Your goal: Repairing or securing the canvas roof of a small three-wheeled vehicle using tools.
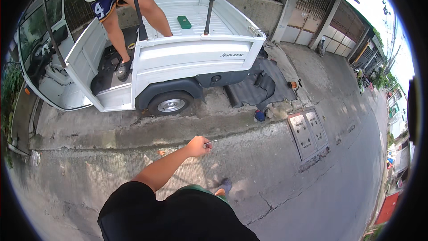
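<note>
My left hand (198, 146) is stretched out over the concrete, closed round a small, thin, silvery piece (211, 142) whose tip pokes out past the fingers. It is too small to name. Beyond the hand stands a white three-wheeled cargo vehicle (191, 56) with an open bed, its wheel (170, 104) facing me. A green case (184, 22) lies on the bed floor. My right hand does not show.
Another person (117, 27) straddles the bed wall and cab floor. A black mat (258, 87) lies under the bed, near a dark blue thing (260, 115) and broken stones (281, 109). Metal covers (307, 133) are set into the pavement. A road runs on the right.
</note>
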A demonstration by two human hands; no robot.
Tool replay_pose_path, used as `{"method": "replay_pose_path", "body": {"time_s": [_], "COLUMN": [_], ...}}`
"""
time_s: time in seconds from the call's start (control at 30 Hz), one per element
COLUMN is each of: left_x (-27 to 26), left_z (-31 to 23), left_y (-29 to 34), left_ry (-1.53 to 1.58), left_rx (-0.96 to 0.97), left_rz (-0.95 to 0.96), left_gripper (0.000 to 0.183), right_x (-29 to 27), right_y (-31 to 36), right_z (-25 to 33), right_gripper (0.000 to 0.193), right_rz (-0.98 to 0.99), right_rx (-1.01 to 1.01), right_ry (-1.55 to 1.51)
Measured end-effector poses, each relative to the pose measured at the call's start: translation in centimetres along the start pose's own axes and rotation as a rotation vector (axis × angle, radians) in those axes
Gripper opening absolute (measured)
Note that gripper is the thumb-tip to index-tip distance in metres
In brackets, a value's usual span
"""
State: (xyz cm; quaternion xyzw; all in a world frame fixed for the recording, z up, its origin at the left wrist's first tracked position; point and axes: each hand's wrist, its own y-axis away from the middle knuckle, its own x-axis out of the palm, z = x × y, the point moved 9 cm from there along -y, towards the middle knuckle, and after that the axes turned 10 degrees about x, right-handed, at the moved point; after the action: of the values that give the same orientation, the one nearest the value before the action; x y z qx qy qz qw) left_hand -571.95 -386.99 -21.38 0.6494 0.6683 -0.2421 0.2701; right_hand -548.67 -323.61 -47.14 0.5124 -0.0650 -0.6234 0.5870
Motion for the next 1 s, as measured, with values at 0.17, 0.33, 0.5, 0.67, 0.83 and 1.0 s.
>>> {"method": "replay_pose_path", "body": {"time_s": [0.17,0.33,0.5,0.67,0.83,1.0], "left_x": [6.4,19.4,17.1,12.5,12.9,27.3], "left_z": [12.3,20.8,18.2,13.3,9.9,3.9], "left_y": [4.2,29.9,32.7,23.6,35.1,60.9], "left_ry": [0.121,-0.61,-0.156,0.081,0.27,0.581], "left_rx": [-0.467,-0.781,-1.273,-0.942,-0.975,-1.644], "left_rz": [-0.21,0.98,0.236,-0.383,-0.799,-1.308], "left_gripper": [0.023,0.047,0.046,0.03,0.021,0.02], "right_x": [-8.4,-10.0,-9.8,0.2,14.0,28.3], "right_y": [-12.9,-17.8,-22.3,-24.5,-16.0,-3.5], "right_z": [16.9,29.7,45.7,43.7,49.0,49.2], "right_gripper": [0.035,0.037,0.026,0.034,0.04,0.027], "right_rz": [0.12,0.229,0.176,0.385,0.588,0.737], "right_rx": [-0.036,0.083,-0.306,-0.105,-0.241,-0.44], "right_ry": [-0.216,-0.481,-0.32,-0.047,0.438,0.902]}}
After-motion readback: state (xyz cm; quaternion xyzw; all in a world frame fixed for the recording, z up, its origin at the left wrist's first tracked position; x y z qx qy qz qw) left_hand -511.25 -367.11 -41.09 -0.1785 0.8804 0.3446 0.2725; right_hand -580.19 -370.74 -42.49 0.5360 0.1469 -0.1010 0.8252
